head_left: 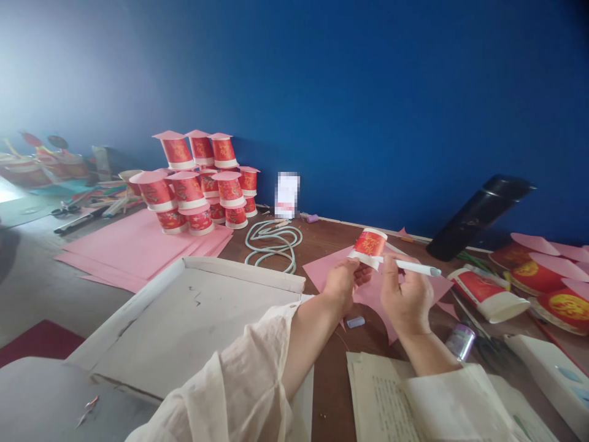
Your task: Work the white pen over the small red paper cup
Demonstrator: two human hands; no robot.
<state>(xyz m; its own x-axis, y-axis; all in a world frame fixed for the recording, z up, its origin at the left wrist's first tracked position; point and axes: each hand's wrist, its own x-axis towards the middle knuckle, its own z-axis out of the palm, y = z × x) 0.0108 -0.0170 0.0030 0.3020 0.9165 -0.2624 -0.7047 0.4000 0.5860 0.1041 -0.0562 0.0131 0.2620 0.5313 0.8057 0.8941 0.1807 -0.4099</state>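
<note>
Red paper cup: the red paper cup sits tilted at the far side of your left hand, above the pink sheet.
Left grip: your left hand is closed on the cup by its pale lower edge, thumb on the near side; how the hidden fingers lie you cannot tell.
Cup handling: probably very light, with thin, springy walls that dent under a hard pinch; the printed face may be a little slick.
Cup hold: the edge is likely its stiffest part, so a gentle pinch there suits it and leaves the red side uncovered.
White pen: the white pen is clamped between the thumb and fingers of your right hand, its end at the cup's lower edge; whether it touches, you cannot tell.
Pen handling: likely light and rigid, best held near the working end, with little push against the cup.
Pink sheet: beneath both hands, likely thin and easily creased.
Right of your right hand: a red-and-white cup on its side and a small tin on the counter.
Left of your left hand: a shallow white box, with stacked cups beyond.
</note>
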